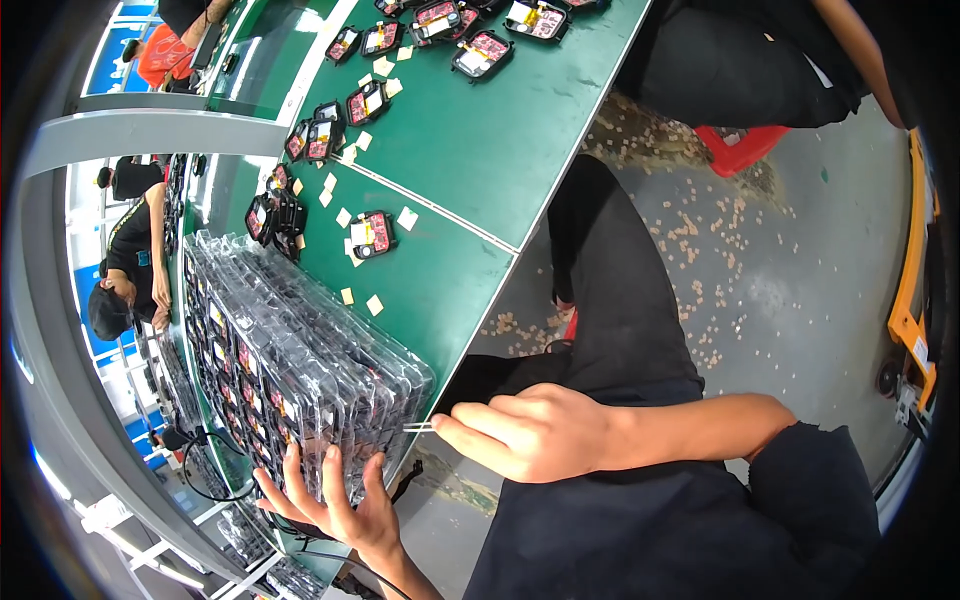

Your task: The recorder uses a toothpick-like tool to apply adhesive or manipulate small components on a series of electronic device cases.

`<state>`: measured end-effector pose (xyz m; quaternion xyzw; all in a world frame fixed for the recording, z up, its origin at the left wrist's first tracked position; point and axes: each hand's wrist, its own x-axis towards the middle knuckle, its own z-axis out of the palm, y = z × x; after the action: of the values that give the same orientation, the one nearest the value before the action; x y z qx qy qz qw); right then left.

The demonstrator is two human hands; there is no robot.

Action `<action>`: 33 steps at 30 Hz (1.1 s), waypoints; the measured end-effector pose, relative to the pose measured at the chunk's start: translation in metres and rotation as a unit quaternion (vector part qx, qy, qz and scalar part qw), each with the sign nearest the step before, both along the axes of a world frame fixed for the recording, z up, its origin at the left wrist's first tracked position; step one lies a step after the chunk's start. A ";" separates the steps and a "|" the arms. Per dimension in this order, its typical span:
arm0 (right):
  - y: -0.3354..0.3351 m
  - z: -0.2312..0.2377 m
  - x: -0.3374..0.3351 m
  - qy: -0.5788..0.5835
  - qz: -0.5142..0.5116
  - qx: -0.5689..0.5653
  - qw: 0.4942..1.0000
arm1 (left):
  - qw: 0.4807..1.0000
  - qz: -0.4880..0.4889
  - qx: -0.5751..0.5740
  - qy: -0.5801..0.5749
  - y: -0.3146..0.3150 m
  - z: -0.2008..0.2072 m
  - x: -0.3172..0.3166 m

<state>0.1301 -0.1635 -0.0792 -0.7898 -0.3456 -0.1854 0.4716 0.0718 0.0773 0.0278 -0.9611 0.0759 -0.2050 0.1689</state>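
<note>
A tall stack of clear plastic trays [330,350], with small dark parts in their pockets, leans at the near left end of the table. My left hand [345,515] is spread against the stack's near side, its fingers stretched apart and seemingly touching the trays. Closed round a pair of metal tweezers [418,427], my right hand [545,435] is just right of the stack's near corner. Only the thin tips of the tweezers show past the fingers, and nothing visible is between them. Beyond the stack, a small black-cased part [372,235] with a red and white inside lies on the table.
The green table [450,180] carries several more black-cased parts [482,56] and scattered pale paper squares [408,218]. A person [130,250] works across at the left; another seated person [740,60] is at upper right. Small scraps and a red bin [735,150] are on the floor.
</note>
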 end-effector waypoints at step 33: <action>0.001 0.021 0.007 0.022 -0.015 0.010 1.000 | 0.999 0.007 -0.045 0.028 -0.003 0.016 0.011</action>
<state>0.1369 -0.1630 -0.0577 -0.7941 -0.3218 -0.1781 0.4838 0.0830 0.0746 0.0441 -0.9736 0.0645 -0.1797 0.1249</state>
